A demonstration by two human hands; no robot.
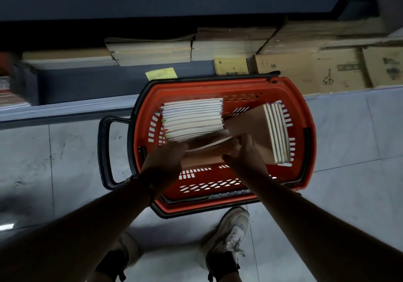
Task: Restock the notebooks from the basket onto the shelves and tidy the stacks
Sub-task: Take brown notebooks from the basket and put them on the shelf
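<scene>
Grey tiled floor [359, 150] carries a red slotted plastic basket [305, 150] before low blue shelves [109, 85]. Left hand [162, 161] and right hand [246, 157] reach onto brown-covered notebooks [205, 153] inside; grip closure cannot be told. Step: pickup. Next: a firm lift shelfward.

- Grey tiled floor [349, 150], dim light.
- Yellow sticky note [161, 73] on the dark panel.
- Printed cardboard boxes [340, 70] in a row, far right.
- Pale sneaker [229, 236], black sock above.
</scene>
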